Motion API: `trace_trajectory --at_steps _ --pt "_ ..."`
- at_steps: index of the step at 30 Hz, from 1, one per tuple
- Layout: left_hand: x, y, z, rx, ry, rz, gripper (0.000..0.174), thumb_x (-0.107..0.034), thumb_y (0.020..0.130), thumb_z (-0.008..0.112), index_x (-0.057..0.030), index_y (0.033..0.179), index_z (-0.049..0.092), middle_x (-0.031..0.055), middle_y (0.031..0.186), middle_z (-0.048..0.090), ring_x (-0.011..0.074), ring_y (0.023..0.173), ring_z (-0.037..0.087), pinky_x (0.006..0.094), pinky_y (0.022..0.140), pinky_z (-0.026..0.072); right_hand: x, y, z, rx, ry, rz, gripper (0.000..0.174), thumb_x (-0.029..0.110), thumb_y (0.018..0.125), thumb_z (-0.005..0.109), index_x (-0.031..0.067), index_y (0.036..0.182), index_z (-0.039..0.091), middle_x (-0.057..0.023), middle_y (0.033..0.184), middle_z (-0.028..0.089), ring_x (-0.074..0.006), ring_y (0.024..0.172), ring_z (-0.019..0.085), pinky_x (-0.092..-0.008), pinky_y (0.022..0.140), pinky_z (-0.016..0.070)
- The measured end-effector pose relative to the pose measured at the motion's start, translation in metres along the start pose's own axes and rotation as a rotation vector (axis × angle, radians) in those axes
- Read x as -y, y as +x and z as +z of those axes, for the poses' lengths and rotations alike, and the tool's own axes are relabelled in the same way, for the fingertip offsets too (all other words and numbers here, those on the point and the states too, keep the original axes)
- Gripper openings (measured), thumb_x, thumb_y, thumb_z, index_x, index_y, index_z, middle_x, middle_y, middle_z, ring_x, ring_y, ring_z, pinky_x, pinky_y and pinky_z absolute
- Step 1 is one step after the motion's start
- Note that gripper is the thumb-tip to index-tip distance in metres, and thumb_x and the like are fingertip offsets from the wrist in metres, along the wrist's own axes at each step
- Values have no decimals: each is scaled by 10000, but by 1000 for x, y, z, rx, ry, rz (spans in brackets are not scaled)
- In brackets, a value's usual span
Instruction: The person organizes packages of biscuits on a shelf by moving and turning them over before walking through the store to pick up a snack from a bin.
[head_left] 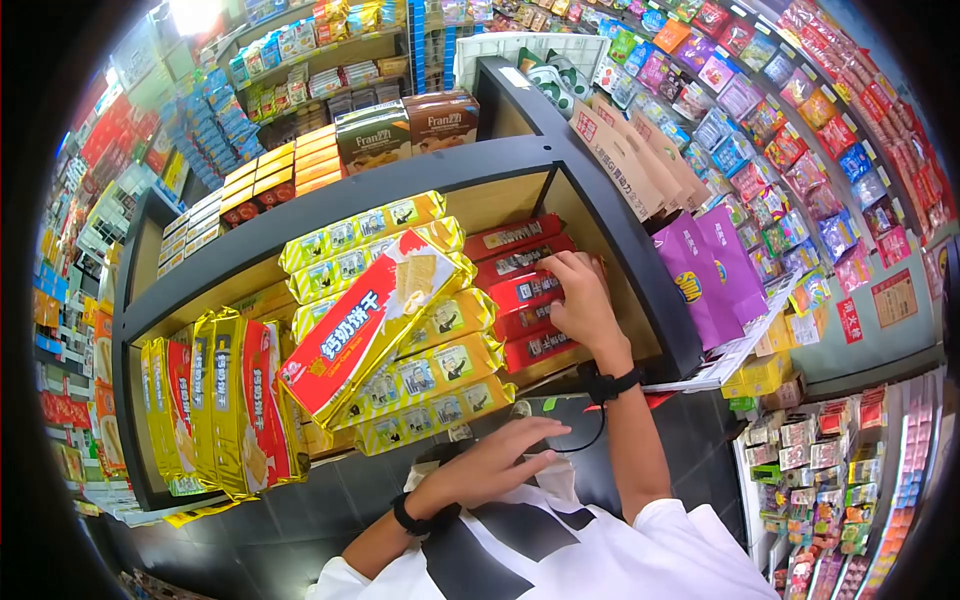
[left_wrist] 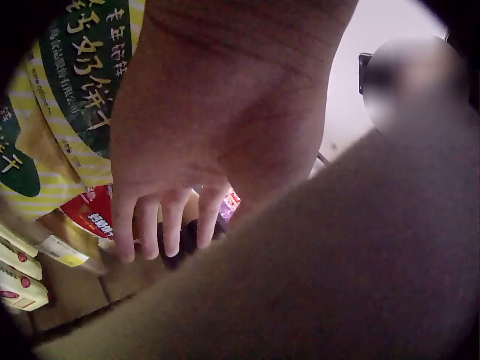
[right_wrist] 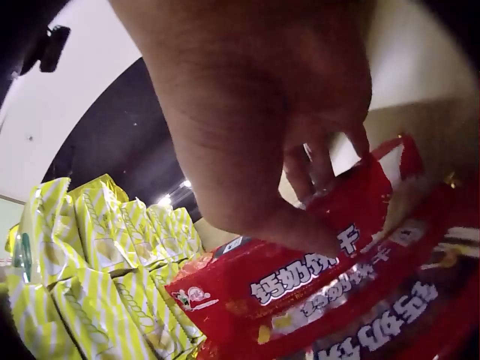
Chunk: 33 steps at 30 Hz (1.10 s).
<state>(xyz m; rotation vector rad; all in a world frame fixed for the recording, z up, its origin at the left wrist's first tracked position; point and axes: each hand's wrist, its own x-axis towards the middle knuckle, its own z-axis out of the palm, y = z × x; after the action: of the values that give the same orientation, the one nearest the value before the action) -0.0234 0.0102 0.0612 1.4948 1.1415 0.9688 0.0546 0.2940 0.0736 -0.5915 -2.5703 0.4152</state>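
My right hand [head_left: 588,305] reaches into the display bin over a row of red biscuit packs [head_left: 512,236]. In the right wrist view its thumb lies on the near face of one red biscuit pack [right_wrist: 292,276], the other fingers over the far side, so the pack is pinched between them. My left hand [head_left: 495,460] hovers in front of the white shirt, fingers extended and holding nothing. From the left wrist, that hand [left_wrist: 217,112] hangs with loose fingers beside yellow-striped biscuit packs [left_wrist: 75,97]. A large red-and-yellow biscuit pack [head_left: 370,320] lies slanted on top of the yellow packs [head_left: 440,375].
The bin's dark frame [head_left: 640,260] rises close to the right arm. More gold-and-red packs [head_left: 235,400] stand at the bin's left. Behind are Franzzi boxes [head_left: 443,122]; to the right, purple bags [head_left: 700,275] and shelves of bagged snacks [head_left: 740,95].
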Motion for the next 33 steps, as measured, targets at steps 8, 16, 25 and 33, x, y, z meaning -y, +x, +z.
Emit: trace_trajectory --at_steps 8,16,25,33 --pt "29 33 25 -166 72 -18 660 -321 1155 625 25 1678 418 270 1686 474 422 1595 428 486 1346 314 -23 -1 34 44 49 60 649 -104 744 656 55 1370 724 -195 1331 717 -435 1289 628 -500 1092 532" --pt "82 77 55 -492 20 -171 833 -256 1077 699 59 1721 275 337 1677 431 467 1596 415 483 1344 301 -5 -19 52 15 202 14 731 249 892 846 172 1589 639 -285 1554 575 -505 1430 544 -572 1199 471" --pt "109 86 55 -604 -218 -194 547 -60 1065 655 45 1555 434 230 1526 616 317 1467 591 430 1255 435 8 -11 74 53 187 27 660 285 899 898 161 1508 673 -207 1465 620 -437 1412 542 -526 1148 526" --pt "102 89 56 -619 -191 -191 595 -48 1044 680 41 1568 411 228 1513 625 318 1465 596 428 1253 436 5 -16 85 29 136 -114 653 287 969 834 100 1558 625 -267 1630 497 -445 1494 504 -585 1222 450"
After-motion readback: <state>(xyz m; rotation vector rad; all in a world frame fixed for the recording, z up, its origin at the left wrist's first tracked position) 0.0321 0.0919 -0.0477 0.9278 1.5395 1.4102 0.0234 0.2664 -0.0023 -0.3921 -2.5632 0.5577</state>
